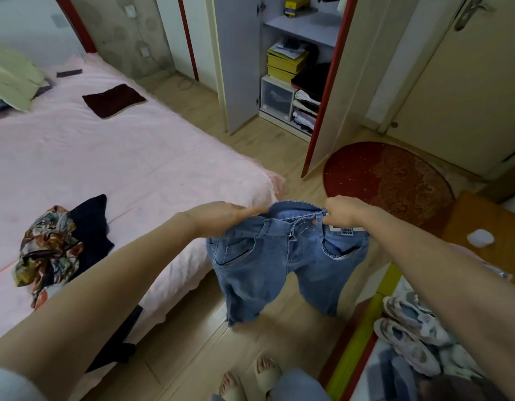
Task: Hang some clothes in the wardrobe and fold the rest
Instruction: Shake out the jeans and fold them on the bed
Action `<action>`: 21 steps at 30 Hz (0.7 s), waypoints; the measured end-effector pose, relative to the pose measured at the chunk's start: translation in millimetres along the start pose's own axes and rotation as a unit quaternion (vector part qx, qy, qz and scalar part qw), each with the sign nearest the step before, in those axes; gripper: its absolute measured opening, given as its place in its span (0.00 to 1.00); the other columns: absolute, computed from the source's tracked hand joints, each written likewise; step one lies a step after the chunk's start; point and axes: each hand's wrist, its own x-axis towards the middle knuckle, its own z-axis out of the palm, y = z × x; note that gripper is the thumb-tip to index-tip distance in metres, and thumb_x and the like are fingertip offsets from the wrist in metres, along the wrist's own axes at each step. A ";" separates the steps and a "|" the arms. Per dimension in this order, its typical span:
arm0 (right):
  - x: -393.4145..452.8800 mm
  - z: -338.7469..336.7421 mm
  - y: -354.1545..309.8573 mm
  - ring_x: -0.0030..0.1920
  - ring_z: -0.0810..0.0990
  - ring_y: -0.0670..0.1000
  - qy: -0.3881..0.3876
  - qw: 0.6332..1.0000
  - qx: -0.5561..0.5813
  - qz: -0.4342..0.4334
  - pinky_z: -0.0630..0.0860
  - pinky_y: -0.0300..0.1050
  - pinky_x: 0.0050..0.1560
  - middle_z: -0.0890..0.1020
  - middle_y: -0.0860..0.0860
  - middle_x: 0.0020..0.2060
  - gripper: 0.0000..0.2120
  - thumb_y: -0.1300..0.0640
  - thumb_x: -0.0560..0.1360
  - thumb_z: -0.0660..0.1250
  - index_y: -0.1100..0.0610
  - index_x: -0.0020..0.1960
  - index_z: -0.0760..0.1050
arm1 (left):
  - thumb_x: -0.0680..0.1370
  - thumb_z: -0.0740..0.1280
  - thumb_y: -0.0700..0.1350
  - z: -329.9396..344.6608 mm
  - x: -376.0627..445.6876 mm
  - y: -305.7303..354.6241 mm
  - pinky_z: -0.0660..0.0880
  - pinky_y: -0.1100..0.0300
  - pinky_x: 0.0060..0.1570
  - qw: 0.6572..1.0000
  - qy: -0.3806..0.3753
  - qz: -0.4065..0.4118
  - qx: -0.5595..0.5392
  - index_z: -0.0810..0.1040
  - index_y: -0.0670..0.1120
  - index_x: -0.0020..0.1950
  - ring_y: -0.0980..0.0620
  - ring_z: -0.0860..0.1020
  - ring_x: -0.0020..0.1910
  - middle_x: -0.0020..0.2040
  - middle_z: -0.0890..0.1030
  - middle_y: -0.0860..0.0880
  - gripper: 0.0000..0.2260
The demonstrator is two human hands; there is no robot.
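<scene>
Blue denim jeans held up by the waistband, legs hanging straight down over the floor beside the pink-sheeted bed. Left hand and right hand apart, each gripping a waistband corner.

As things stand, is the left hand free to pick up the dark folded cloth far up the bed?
Probably not: the left hand grips the jeans waistband, and the dark folded cloth lies far across the bed.
</scene>
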 end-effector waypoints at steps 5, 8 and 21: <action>-1.3 -11.1 6.1 0.44 0.81 0.53 -0.166 0.981 0.099 -0.005 0.78 0.45 0.43 0.82 0.52 0.45 0.15 0.52 0.66 0.77 0.56 0.47 0.77 | 0.79 0.61 0.55 -4.5 -0.1 8.6 0.71 0.57 0.53 0.969 -0.050 0.149 0.190 0.68 0.66 0.69 0.48 0.76 0.59 0.68 0.72 0.54 0.18; -10.4 -12.6 -2.8 0.49 0.83 0.51 -0.218 0.961 0.167 -0.023 0.80 0.47 0.51 0.84 0.49 0.48 0.26 0.40 0.60 0.79 0.50 0.52 0.78 | 0.79 0.58 0.35 0.3 3.2 11.6 0.64 0.58 0.41 0.997 -0.057 0.003 0.055 0.65 0.60 0.73 0.44 0.74 0.49 0.68 0.69 0.50 0.27; 11.8 -0.9 -55.5 0.35 0.75 0.54 0.045 0.862 0.467 0.192 0.71 0.43 0.36 0.78 0.57 0.37 0.11 0.58 0.80 0.57 0.59 0.41 0.74 | 0.76 0.56 0.29 -2.5 36.3 34.0 0.66 0.63 0.63 0.932 0.076 -0.105 -0.339 0.60 0.46 0.77 0.47 0.67 0.70 0.74 0.66 0.47 0.30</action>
